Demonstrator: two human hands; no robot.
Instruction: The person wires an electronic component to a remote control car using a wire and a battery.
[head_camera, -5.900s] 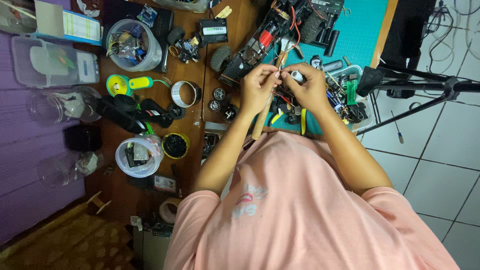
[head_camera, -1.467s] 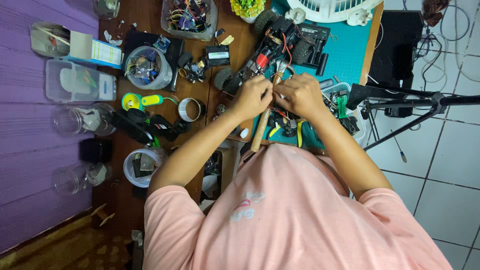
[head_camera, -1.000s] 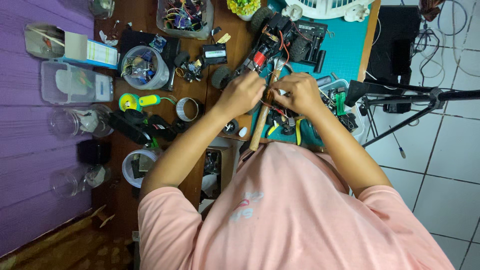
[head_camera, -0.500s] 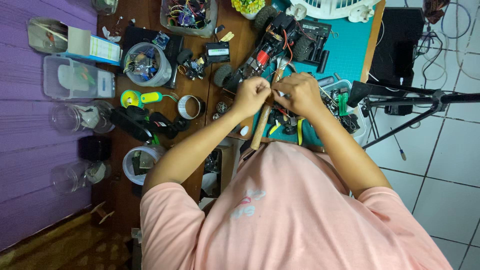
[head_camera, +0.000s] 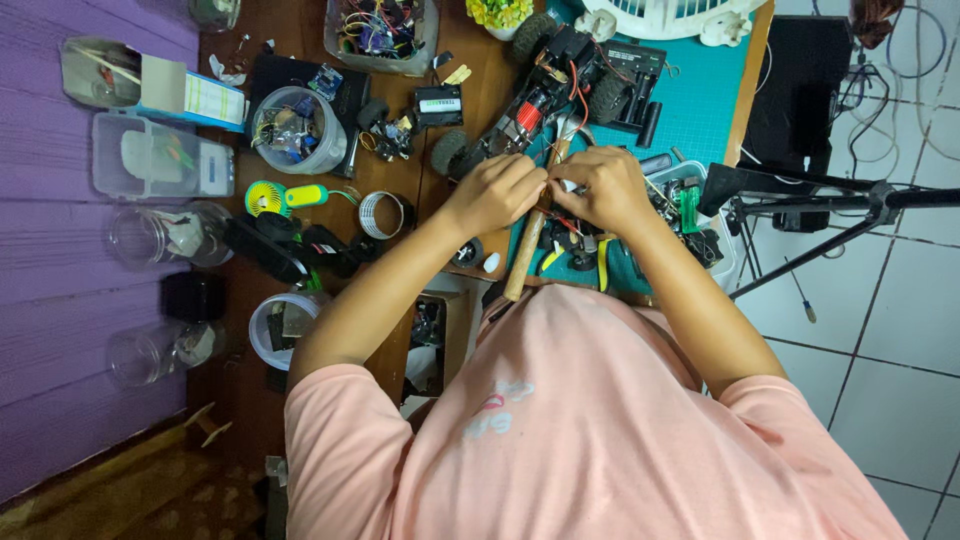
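Fingers of the left hand (head_camera: 495, 192) and right hand (head_camera: 605, 188) are being pinched together on a small part (head_camera: 562, 185), too tiny to identify. Just beyond the fingertips a model truck chassis (head_camera: 560, 80) is lying on a teal cutting mat (head_camera: 700, 100); beneath them a wooden-handled tool (head_camera: 528, 250) is resting. Clear jars (head_camera: 160, 235) are standing well left on the brown table (head_camera: 300, 30); white floor tiles (head_camera: 880, 300) are being shown to the right.

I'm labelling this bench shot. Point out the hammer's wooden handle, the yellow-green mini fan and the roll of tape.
wooden hammer handle (head_camera: 524, 258), head view, on the lower shaft.
yellow-green mini fan (head_camera: 266, 198), head view, on the round grille.
roll of tape (head_camera: 381, 215), head view, on its outer band.
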